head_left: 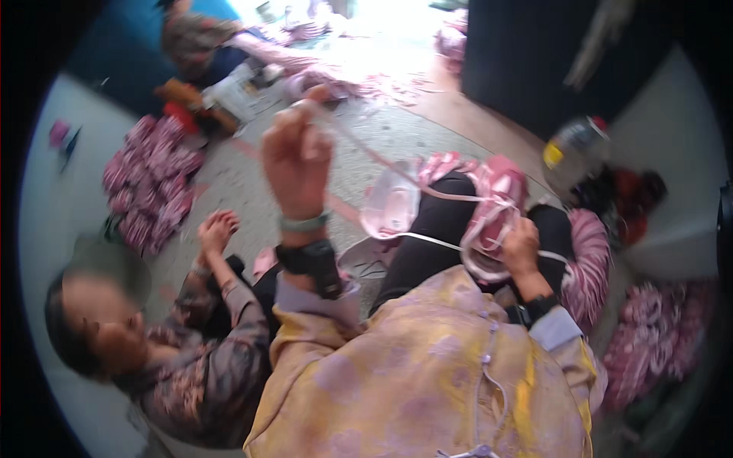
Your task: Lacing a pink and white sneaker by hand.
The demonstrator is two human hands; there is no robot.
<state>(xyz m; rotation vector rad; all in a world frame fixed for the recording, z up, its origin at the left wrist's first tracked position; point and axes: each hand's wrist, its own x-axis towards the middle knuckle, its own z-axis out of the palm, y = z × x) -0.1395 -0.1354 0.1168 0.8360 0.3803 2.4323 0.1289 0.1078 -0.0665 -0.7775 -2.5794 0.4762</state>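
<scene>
A pink shoe with a pale edge rests on my dark-trousered lap, and its toe cannot be made out clearly. My right hand is closed on the shoe's right side. My left hand is raised high in front of me, fingers pinched on a pale pink shoelace. The lace runs stretched from those fingers down to the top of the shoe. A white cord crosses my thighs beneath the shoe.
A white tub is beside my left knee. A person sits close on my left, hands together. Pink bundles lie in a heap at the left and a stack at the right. A large clear bottle stands right.
</scene>
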